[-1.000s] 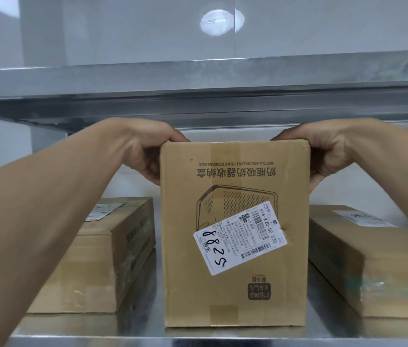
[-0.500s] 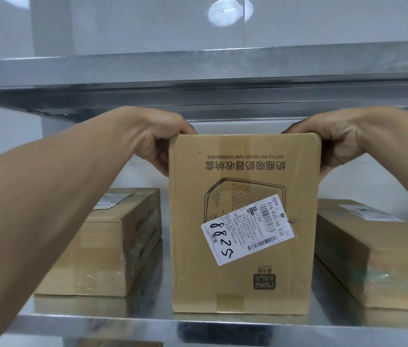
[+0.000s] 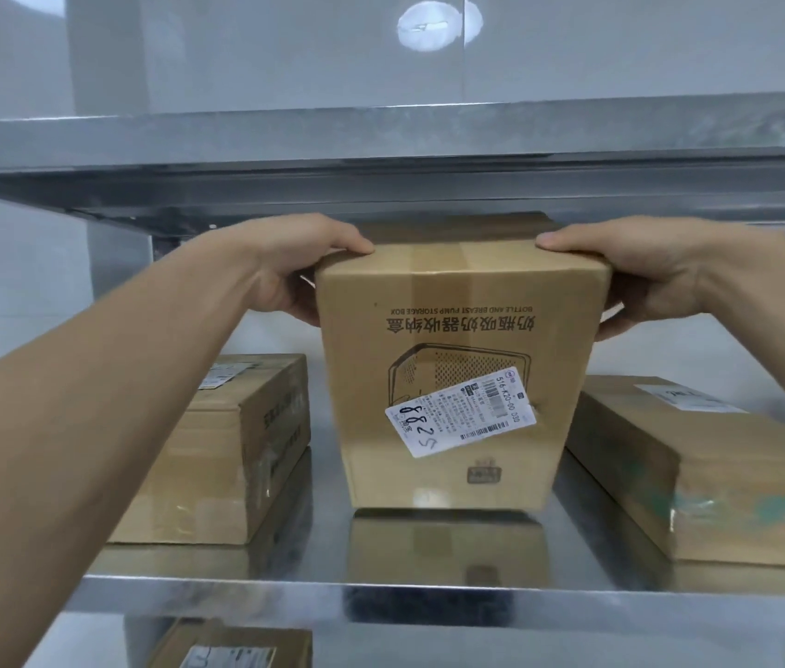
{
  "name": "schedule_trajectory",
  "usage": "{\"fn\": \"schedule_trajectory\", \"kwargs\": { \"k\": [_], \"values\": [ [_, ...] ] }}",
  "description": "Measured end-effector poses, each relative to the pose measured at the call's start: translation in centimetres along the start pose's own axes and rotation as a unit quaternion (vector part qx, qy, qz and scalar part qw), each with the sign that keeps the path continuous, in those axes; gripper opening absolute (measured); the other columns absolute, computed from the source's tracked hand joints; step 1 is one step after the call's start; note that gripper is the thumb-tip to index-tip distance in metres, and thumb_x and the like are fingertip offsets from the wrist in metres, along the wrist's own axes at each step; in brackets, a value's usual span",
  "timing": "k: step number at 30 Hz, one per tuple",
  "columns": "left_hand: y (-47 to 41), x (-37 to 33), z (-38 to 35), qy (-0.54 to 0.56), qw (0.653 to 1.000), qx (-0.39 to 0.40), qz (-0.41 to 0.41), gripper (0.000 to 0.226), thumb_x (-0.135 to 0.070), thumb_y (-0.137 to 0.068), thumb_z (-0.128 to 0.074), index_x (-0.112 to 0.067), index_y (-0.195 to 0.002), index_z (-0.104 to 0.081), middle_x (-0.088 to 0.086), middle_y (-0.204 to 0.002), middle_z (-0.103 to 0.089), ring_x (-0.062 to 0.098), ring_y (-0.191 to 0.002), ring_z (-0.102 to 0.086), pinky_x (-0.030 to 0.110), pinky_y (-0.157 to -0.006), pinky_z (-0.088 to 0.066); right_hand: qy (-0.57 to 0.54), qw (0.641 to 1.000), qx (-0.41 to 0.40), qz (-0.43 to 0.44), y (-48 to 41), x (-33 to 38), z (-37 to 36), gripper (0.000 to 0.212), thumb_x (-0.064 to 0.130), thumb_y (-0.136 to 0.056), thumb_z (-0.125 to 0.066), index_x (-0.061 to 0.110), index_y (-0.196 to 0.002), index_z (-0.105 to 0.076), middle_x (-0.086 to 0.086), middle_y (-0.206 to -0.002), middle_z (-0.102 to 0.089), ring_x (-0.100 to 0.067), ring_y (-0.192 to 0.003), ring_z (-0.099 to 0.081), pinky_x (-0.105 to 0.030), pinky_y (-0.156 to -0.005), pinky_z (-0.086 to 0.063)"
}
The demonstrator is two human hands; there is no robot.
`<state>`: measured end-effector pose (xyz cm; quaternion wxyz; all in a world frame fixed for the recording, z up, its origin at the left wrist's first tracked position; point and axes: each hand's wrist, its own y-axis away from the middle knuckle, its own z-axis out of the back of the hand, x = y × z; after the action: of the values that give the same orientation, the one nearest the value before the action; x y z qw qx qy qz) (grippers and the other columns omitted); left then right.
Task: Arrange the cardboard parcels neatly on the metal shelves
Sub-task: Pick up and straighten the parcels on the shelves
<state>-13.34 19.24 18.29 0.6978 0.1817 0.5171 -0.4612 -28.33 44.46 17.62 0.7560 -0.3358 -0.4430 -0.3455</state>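
1. Head view looks into a metal shelf (image 3: 429, 601), where a tall box (image 3: 458, 373) stands at the middle. Its printing is upside down, and a white label (image 3: 460, 413) is stuck askew on the near face.
2. The left hand (image 3: 301, 270) grips the box's top corner at ten o'clock, thumb lying on the taped top and fingers curled down the side.
3. The right hand (image 3: 633, 277) does the same at two o'clock, so the box is clamped between both hands and neither is free.
4. The box's bottom edge meets its own reflection, so I judge it is down on the shelf and not in the air. Its top comes close under the upper shelf (image 3: 380, 142).
5. One flat box (image 3: 217, 455) lies at nine o'clock of it and another flat box (image 3: 698, 479) at three o'clock, with a gap on each side and neither touching it.
6. The step in hand looks like seating this parcel in the slot between its neighbours, and it seems nearly done.
7. Next I would expect a small squaring twist so the near face runs true with the shelf edge, then both grips easing off together. The box is tall, so letting go unevenly could rock it towards six o'clock.
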Motion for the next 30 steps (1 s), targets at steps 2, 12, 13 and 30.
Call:
{"fn": "schedule_trajectory", "kwargs": {
  "k": [2,12,13,30],
  "values": [
    [0.2,0.8,-0.6,0.024,0.999,-0.021,-0.016,0.013,-0.027,-0.096,-0.064,-0.017,-0.104,-0.066,0.005,-0.096,-0.060,0.022,-0.079,-0.060,0.040,-0.076,-0.057,-0.015,1.000,-0.002,0.007,0.0,-0.8,-0.2,0.013,0.039,-0.095,-0.067,0.026,-0.096,-0.065,-0.002,-0.080,-0.061,-0.020,-0.072,-0.058,-0.043,-0.076,-0.054],
    [1.5,7.4,-3.8,0.197,0.978,-0.055,-0.031,0.025,-0.030,-0.095,-0.060,-0.014,-0.115,-0.059,0.002,-0.093,-0.060,0.020,-0.079,-0.058,0.037,-0.074,-0.046,-0.174,0.983,-0.018,0.056,0.6,-6.2,-3.2,0.044,0.061,-0.096,-0.054,0.027,-0.120,-0.064,-0.004,-0.106,-0.065,-0.027,-0.089,-0.064,-0.048,-0.089,-0.054],
    [1.6,8.2,-4.1,0.229,0.971,-0.057,-0.031,0.022,-0.034,-0.096,-0.057,-0.015,-0.107,-0.061,0.000,-0.087,-0.058,0.017,-0.075,-0.055,0.037,-0.074,-0.045,-0.188,0.980,-0.025,0.058,0.7,-6.9,-3.6,0.044,0.066,-0.095,-0.051,0.028,-0.115,-0.063,-0.004,-0.106,-0.063,-0.027,-0.088,-0.063,-0.045,-0.083,-0.053],
    [2.0,14.9,-7.3,0.365,0.928,-0.079,0.003,0.054,-0.064,-0.098,-0.045,-0.015,-0.105,-0.064,0.010,-0.107,-0.067,0.027,-0.102,-0.063,0.050,-0.103,-0.050,-0.332,0.942,-0.034,0.040,1.0,-14.8,-7.7,0.081,0.080,-0.087,-0.025,0.025,-0.126,-0.070,-0.022,-0.126,-0.068,-0.035,-0.122,-0.065,-0.054,-0.104,-0.050]
  ]
}}
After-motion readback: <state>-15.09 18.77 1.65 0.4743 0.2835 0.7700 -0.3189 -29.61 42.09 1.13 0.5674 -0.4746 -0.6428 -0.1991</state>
